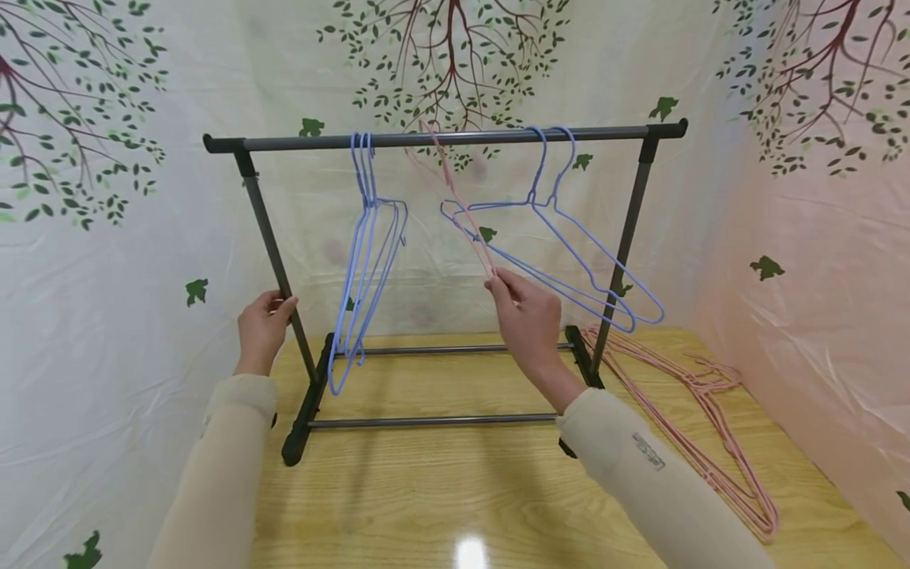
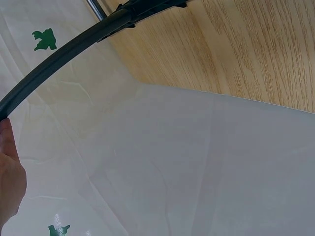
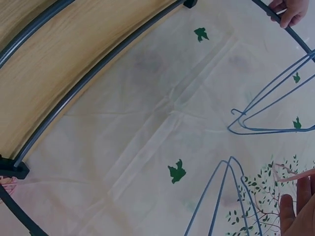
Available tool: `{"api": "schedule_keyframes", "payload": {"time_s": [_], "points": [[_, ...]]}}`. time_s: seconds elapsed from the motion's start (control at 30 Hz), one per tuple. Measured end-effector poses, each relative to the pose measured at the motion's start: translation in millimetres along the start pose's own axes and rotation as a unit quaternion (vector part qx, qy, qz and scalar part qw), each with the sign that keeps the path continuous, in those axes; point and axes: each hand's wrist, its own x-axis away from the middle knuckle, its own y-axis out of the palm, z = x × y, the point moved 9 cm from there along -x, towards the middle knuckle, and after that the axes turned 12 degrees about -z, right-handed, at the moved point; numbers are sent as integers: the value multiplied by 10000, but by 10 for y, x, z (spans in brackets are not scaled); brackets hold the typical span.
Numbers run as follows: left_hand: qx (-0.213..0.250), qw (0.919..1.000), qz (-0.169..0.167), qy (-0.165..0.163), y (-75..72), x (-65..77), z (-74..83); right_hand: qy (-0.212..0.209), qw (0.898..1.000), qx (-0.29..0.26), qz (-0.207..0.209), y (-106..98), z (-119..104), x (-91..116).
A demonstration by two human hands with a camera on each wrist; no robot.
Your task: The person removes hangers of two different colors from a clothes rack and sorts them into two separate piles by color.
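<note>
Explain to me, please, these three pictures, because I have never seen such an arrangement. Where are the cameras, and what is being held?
No machine works here: each grip is a person's bare hand. The wide picture comes from a camera on the head, looking forward and down; the other two come from cameras on the left and right wrists.

A clothes rack stands on a wood-patterned surface, where pink hangers lie at the right. Blue hangers hang from the top bar. The left grip holds the left post. The right grip pinches a single hanger, also pink; whether its hook rests on the bar, I cannot tell.
</note>
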Motion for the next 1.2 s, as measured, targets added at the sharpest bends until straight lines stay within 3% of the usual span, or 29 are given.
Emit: {"api": "schedule_keyframes", "payload": {"time_s": [0.23, 0.43, 0.6, 0.83, 1.2], "points": [[9, 10000, 25, 13, 18, -20, -2, -207, 9996, -37, 200, -156, 58, 178], [29, 10000, 38, 13, 21, -23, 2, -31, 9999, -38, 91, -284, 182, 352], [13, 10000, 13, 25, 23, -20, 14, -166, 9998, 65, 55, -395, 245, 508], [-25, 10000, 27, 28, 23, -12, 23, -213, 9991, -370, 53, -545, 341, 724], [-35, 10000, 42, -57, 6, 13, 22, -912, 9936, -658, 141, -780, 390, 909]]}}
